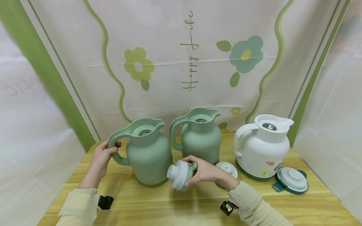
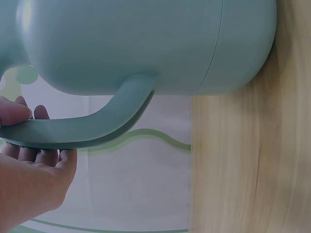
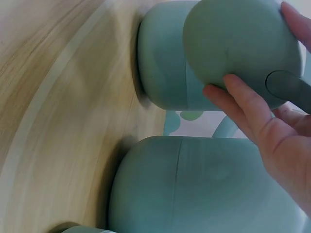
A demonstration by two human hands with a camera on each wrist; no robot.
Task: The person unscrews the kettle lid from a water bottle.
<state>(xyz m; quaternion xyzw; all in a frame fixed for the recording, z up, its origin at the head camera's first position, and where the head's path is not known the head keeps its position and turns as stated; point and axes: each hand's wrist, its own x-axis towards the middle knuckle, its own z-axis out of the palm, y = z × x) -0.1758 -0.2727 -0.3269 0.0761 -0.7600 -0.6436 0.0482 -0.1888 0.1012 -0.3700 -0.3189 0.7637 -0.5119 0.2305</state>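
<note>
At the left of the head view stands a green thermos jug (image 1: 150, 157) with its mouth uncovered. My left hand (image 1: 102, 156) grips the upper part of its handle (image 2: 92, 128), thumb on one side and fingers round the other. In front of the jugs my right hand (image 1: 205, 171) holds a lid (image 1: 181, 175), white threaded plug pointing left and green cap toward my palm. The right wrist view shows the lid's round green top (image 3: 238, 43) with fingertips on its edge. A second green jug (image 1: 201, 141) stands uncovered behind the right hand.
A white jug (image 1: 263, 150) with a dark green base stands uncovered at the right. Beside it lies a white-and-green lid (image 1: 292, 179); another lid (image 1: 227, 169) lies partly behind my right forearm. All rest on a wooden table (image 1: 147, 204) before a printed cloth (image 1: 169, 37).
</note>
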